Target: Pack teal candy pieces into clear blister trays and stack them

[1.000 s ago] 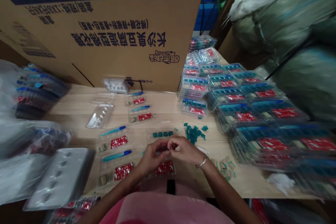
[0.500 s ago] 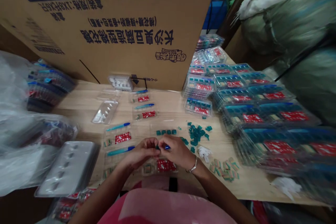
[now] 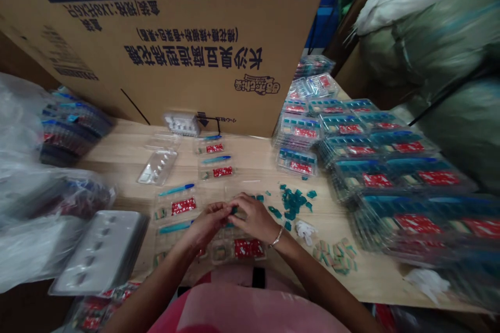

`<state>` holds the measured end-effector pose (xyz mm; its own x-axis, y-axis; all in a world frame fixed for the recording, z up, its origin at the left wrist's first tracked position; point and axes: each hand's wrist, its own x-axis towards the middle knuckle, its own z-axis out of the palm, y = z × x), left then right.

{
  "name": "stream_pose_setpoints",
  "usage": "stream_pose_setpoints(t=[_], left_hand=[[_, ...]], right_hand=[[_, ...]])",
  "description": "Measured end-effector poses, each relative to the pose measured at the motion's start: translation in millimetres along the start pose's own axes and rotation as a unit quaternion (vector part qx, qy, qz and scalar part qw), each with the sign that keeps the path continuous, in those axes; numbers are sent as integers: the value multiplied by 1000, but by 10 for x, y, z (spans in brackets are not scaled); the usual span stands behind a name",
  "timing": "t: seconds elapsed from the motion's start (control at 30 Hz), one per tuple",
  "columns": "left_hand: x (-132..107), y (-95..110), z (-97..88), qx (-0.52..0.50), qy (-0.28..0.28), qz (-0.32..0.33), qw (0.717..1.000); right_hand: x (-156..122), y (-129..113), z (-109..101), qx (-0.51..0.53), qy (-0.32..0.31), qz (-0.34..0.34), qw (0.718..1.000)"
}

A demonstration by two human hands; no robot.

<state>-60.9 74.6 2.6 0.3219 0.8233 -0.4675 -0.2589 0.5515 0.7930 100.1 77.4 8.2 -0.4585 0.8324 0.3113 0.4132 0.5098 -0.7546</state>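
Observation:
My left hand [image 3: 211,222] and my right hand [image 3: 253,217] meet above the tray nearest me, fingertips pinched together. Between them shows a small dark teal square piece [image 3: 234,210], partly covered by the fingers. Below lies the clear plastic tray [image 3: 219,253], holding a red printed packet [image 3: 249,248] and a small tan-green piece. Just beyond my right hand is a row of teal squares [image 3: 260,198], partly hidden by it. To the right lies a loose heap of teal squares [image 3: 294,202].
Filled trays [image 3: 357,150] are stacked along the right. A crumpled white item [image 3: 305,230] and tan-green pieces [image 3: 335,255] lie right of my hands. White trays [image 3: 99,250] are stacked at left, and a large carton [image 3: 187,83] stands behind.
My right hand has shifted left and slightly up, now covering part of the teal row. The fingertips of both hands stay close together. The view has tilted slightly.

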Motion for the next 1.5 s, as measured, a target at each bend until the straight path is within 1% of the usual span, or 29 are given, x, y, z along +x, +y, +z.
stream_pose_setpoints(t=[0.03, 0.07, 0.1, 0.13, 0.2, 0.23, 0.27, 0.3, 0.37, 0.43, 0.5, 0.57, 0.63, 0.73, 0.87, 0.97, 1.03, 1.07, 1.13, 1.2, 1.23, 1.27, 1.3, 1.33, 1.37, 1.4, 1.47, 1.5], left_hand=[[23, 3, -19, 24, 9, 6, 1000], [45, 9, -47, 60, 30, 23, 998], [66, 20, -82, 107, 64, 53, 991], [87, 35, -121, 161, 106, 93, 977], [122, 74, -198, 259, 185, 177, 931], [137, 92, -227, 298, 207, 209, 908], [150, 108, -247, 330, 211, 228, 891], [163, 118, -254, 361, 198, 237, 880], [195, 119, -238, 416, 150, 245, 863], [246, 100, -203, 466, 106, 255, 841], [317, 75, -178, 510, 88, 260, 815], [397, 62, -178, 540, 85, 245, 801], [471, 67, -191, 556, 81, 217, 799], [548, 98, -183, 565, 96, 188, 798], [595, 107, -101, 577, 139, 154, 790], [614, 79, -69, 582, 158, 133, 787], [626, 62, -83, 570, 173, 123, 793], [632, 58, -96, 550, 180, 120, 807], [644, 63, -126, 475, 180, 113, 854], [631, 90, -147, 375, 153, 108, 908], [601, 111, -154, 334, 132, 106, 927], [548, 133, -159, 305, 110, 110, 940], [468, 153, -164, 292, 89, 120, 945], [359, 167, -170, 294, 72, 138, 943], [224, 170, -179, 312, 61, 164, 934], [70, 160, -190, 344, 50, 196, 917], [-255, 97, -223, 432, 19, 258, 864], [-404, 48, -244, 480, -19, 280, 831]], right_hand=[[40, 51, 25, -18, -2, 4, 1000], [82, 112, 55, -38, -7, 9, 999], [126, 179, 86, -58, -18, 11, 998], [169, 248, 117, -82, -37, 8, 996], [246, 366, 174, -129, -80, -4, 988], [273, 407, 198, -148, -96, -10, 984], [290, 432, 217, -163, -106, -13, 981], [297, 444, 230, -173, -108, -17, 979], [281, 439, 224, -180, -97, -31, 978], [237, 435, 165, -174, -68, -42, 982], [183, 472, 49, -167, -25, -24, 985], [136, 562, -96, -189, 0, 23, 982], [109, 684, -230, -228, -12, 69, 971], [123, 849, -351, -262, -53, 91, 959], [222, 964, -382, -272, -70, 88, 956], [279, 1008, -377, -251, -76, 94, 960], [288, 1028, -374, -239, -78, 96, 963], [287, 1031, -373, -233, -75, 99, 965], [284, 1011, -374, -213, -58, 104, 970], [282, 935, -388, -179, -38, 105, 978], [275, 868, -402, -160, -30, 100, 982], [257, 780, -421, -144, -22, 90, 985], [222, 670, -443, -135, -16, 73, 988], [165, 544, -465, -131, -8, 49, 990], [83, 406, -484, -135, 1, 20, 991], [-23, 264, -494, -145, 8, -12, 989], [-293, 8, -480, -175, 7, -67, 982], [-441, -91, -454, -183, -8, -86, 979]])
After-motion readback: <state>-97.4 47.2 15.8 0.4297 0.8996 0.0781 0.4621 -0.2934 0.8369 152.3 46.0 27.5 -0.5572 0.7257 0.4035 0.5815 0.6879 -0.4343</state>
